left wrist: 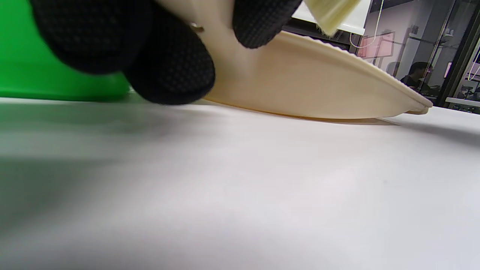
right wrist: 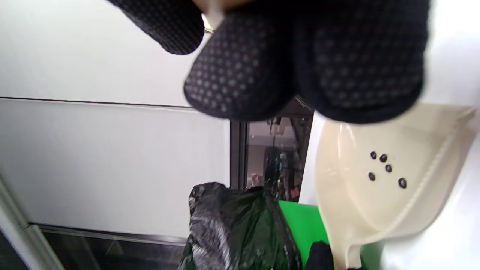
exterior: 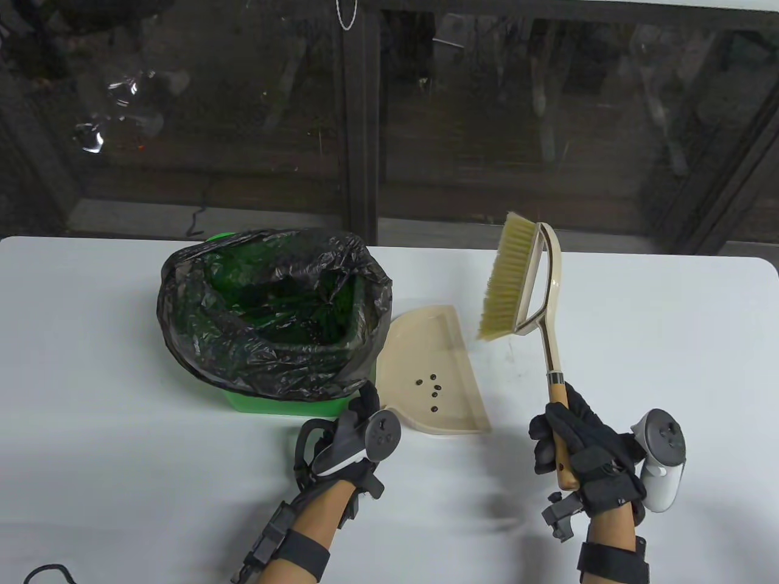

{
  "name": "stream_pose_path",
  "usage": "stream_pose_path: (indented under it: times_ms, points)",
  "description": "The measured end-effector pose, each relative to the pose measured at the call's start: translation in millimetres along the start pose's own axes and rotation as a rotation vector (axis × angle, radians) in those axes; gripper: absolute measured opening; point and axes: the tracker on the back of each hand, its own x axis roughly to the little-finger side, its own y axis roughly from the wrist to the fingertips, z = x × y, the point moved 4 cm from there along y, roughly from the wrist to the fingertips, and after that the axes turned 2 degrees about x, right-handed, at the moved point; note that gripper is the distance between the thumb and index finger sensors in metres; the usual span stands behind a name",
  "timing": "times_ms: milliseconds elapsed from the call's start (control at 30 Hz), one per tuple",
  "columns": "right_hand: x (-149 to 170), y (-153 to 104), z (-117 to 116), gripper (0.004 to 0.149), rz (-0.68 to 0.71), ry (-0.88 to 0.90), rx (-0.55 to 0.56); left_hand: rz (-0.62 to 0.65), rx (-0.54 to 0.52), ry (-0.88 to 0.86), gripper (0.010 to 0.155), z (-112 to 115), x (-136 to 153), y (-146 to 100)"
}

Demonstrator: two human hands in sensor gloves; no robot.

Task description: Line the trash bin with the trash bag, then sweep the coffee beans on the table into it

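My left hand (exterior: 359,435) pinches the dustpan (exterior: 435,371) handle; my right hand (exterior: 578,447) grips the brush (exterior: 523,286). The stiff, light pan holds loose coffee beans (exterior: 431,389); I judge it must stay level.

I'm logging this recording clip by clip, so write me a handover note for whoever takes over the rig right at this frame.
Left hand: grips the handle of the dustpan, which lies on the table beside the bin.
Right hand: grips the wooden handle of the brush, held up off the table with bristles pointing left.
Trash bin: green, already lined with the black trash bag; some beans seem to lie inside.
Coffee beans: five lie in the dustpan; I see no loose ones on the table.
Done: lining and sweeping up.
Left: tip the dustpan's beans into the bag.
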Motion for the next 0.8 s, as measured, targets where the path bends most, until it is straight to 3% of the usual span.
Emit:
stream_pose_path:
  times_ms: [400, 800]
  points:
    - [30.1, 0.1, 18.2, 0.069, -0.13, -0.077, 0.107, 0.021, 0.011, -0.045, 0.067, -8.8, -0.1, -13.4]
    - [46.4, -4.9, 36.4, 0.069, -0.18, -0.011, 0.176, 0.127, -0.092, -0.146, 0.067, -52.9, -29.7, -42.6]
